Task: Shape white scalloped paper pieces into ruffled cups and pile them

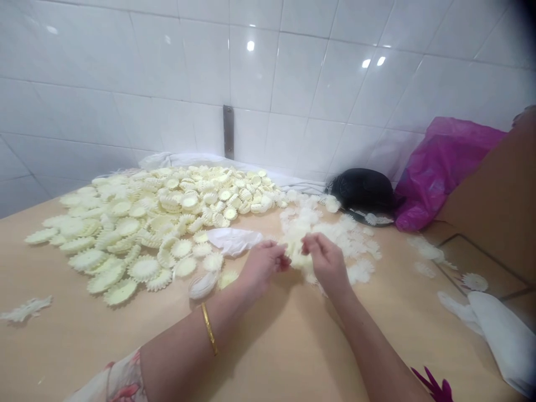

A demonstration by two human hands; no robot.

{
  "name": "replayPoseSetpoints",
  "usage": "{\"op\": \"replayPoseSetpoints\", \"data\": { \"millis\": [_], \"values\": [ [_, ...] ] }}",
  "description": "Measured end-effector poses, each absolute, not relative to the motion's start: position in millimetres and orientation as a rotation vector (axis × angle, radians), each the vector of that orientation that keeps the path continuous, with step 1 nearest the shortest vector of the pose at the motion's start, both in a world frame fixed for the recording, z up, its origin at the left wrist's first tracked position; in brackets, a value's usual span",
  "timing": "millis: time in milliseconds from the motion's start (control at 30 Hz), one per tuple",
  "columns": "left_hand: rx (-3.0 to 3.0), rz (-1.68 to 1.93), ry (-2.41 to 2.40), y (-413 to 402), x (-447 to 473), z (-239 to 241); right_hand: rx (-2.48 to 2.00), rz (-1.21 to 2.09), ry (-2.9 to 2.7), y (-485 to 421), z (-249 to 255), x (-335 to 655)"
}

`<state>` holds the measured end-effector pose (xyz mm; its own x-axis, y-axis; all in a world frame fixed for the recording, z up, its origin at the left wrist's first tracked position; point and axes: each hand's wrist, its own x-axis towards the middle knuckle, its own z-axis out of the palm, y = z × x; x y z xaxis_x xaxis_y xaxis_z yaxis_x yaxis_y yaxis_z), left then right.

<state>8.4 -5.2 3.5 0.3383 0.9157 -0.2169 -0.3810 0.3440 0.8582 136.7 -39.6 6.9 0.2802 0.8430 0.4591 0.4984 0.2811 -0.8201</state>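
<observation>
While both forearms reach forward over the tabletop (301,352), a pale scalloped piece (295,255) sits between the two hands, around mid-view and just in front of the loose white pieces (349,240). It spans roughly crosswise, left fingertips to right fingertips; blur hides which way its face points, and its long axis can't be told beyond that.

Left hand (263,265): grasping, thumb and fingers pinched on the piece's left side, forearm slanting in from lower left, floral sleeve (121,379) and gold bangle (209,329) on it. Right hand (330,261): also pinching, at the piece's right edge, thumb and index together, other fingers curled, back of hand up, forearm angled in from lower right (exact contact too blurred to tell).

To the left, a big heap of cream scalloped discs (125,229), mostly round, tilted every way, some flat with faces up. Near the left hand, a crumpled white scrap (234,240) and a roundish whitish bundle (203,285). At the back right, a black object (362,190) beside a magenta plastic bag (444,167). White tiled wall (167,56) behind, with a dark metal strip (228,132) upright against it.
</observation>
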Motion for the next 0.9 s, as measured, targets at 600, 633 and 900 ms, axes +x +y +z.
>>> {"op": "replayPoseSetpoints", "data": {
  "millis": [600,633,900],
  "values": [
    [0.91,0.951,0.718,-9,8,6,-1.09,1.008,-0.973,-33,3,138],
    [0.915,0.954,0.732,-9,8,6,-1.089,1.012,-0.957,-33,2,138],
    [1.008,0.971,0.738,-9,9,1,-1.095,1.0,-1.204,-37,5,131]
  ]
}}
